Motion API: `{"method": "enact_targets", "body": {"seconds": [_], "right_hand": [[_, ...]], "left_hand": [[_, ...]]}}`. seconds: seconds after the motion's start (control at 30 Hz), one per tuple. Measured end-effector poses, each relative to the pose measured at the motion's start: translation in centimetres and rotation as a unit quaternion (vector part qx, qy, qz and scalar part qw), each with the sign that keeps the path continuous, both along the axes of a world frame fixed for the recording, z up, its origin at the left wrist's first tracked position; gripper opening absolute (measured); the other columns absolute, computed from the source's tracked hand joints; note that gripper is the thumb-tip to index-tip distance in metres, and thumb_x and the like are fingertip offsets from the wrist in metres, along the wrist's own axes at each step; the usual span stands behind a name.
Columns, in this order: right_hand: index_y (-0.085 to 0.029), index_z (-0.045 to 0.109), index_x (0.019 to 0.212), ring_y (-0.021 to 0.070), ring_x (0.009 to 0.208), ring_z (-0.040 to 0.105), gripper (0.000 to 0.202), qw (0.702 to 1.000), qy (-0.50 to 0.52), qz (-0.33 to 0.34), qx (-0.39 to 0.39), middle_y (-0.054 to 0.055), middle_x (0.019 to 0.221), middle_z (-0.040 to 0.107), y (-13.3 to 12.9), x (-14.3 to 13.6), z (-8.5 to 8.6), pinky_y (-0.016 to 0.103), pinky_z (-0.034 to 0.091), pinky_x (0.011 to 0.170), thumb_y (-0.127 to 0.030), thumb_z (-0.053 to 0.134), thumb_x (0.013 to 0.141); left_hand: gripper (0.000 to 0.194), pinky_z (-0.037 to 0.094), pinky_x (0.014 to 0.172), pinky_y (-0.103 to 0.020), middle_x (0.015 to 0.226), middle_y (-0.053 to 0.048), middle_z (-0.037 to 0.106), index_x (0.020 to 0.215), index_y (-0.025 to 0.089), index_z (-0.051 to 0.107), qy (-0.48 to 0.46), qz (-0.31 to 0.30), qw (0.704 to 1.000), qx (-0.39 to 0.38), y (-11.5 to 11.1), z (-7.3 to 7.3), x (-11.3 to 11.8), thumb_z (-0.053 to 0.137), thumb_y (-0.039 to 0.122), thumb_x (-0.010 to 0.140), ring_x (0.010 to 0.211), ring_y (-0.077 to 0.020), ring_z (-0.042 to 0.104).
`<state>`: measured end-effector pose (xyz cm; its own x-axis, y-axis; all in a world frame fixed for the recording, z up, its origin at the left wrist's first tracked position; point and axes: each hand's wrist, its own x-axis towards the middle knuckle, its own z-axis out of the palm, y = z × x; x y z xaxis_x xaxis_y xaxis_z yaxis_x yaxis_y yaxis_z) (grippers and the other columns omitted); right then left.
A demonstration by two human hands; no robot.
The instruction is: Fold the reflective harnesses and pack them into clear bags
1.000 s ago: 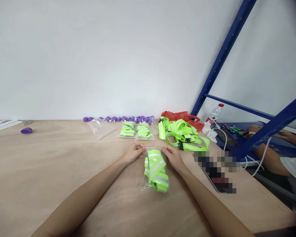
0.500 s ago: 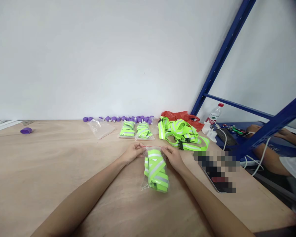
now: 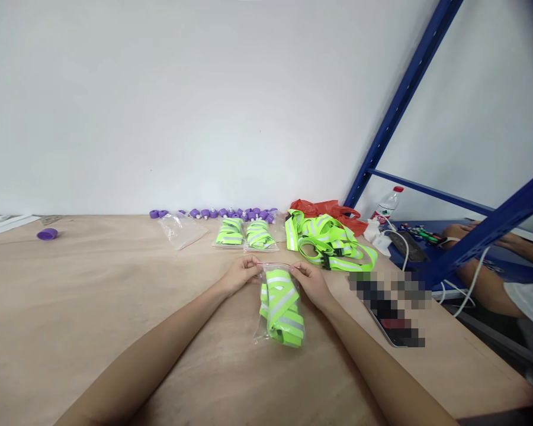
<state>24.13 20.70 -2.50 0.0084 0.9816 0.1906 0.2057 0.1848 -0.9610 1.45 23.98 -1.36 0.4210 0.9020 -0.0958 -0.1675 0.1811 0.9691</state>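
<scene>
Pinching a clear bag (image 3: 275, 265) near the 2 ends of its top edge, the fingers of the left hand (image 3: 252, 267) and right hand (image 3: 295, 269) are closed narrowly on the plastic. It lies before the person over the desk (image 3: 93, 284), with a bundled green reflective strap (image 3: 286, 302) already inside; whether its seal is fully pressed, I cannot tell. Beyond, 2 packed bags (image 3: 230, 231) look finished, loose green straps (image 3: 328, 236) are piled unbagged, and 1 flat bag (image 3: 181, 229) seems unfilled.
</scene>
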Motion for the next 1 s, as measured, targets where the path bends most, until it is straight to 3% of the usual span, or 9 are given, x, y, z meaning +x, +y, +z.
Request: {"method": "enact_targets", "body": {"seconds": [0.2,0.47,0.73,1.0], "right_hand": [[-0.019,0.069,0.076,0.0197,0.069,0.059,0.048,1.0,0.001,0.006,-0.007,0.003,0.072,0.068,-0.2,-0.1,0.2,0.03,0.046,0.063,-0.066,0.071,0.071],[-0.019,0.066,0.072,0.02,0.069,0.06,0.05,1.0,0.023,0.008,-0.014,0.002,0.07,0.068,-0.1,-0.2,0.1,0.031,0.048,0.064,-0.068,0.075,0.066],[-0.02,0.068,0.072,0.0191,0.067,0.055,0.041,1.0,-0.017,0.005,0.021,0.001,0.067,0.063,-0.1,0.0,0.2,0.029,0.044,0.063,-0.061,0.066,0.078],[-0.021,0.065,0.069,0.018,0.064,0.051,0.04,0.999,-0.025,0.014,0.016,0.001,0.065,0.06,-0.5,-0.4,1.0,0.029,0.042,0.061,-0.06,0.068,0.076]], "left_hand": [[0.043,0.055,0.063,-0.021,0.069,0.002,0.063,0.075,0.016,0.056,0.003,-0.005,1.0,0.003,-0.1,0.3,0.0,0.089,0.04,0.061,0.063,-0.0099,0.062],[0.041,0.055,0.063,-0.021,0.07,0.002,0.061,0.075,0.016,0.056,0.01,-0.001,1.0,0.01,-0.3,0.4,0.0,0.087,0.04,0.063,0.063,-0.0095,0.06],[0.037,0.052,0.061,-0.021,0.073,0.001,0.063,0.075,0.015,0.062,0.036,-0.004,0.999,0.017,-0.4,0.6,0.2,0.083,0.044,0.068,0.066,-0.011,0.061],[0.041,0.049,0.06,-0.022,0.068,-0.001,0.065,0.074,0.015,0.065,0.054,-0.018,0.998,0.033,-0.2,0.2,0.3,0.084,0.05,0.066,0.063,-0.0128,0.061]]}}
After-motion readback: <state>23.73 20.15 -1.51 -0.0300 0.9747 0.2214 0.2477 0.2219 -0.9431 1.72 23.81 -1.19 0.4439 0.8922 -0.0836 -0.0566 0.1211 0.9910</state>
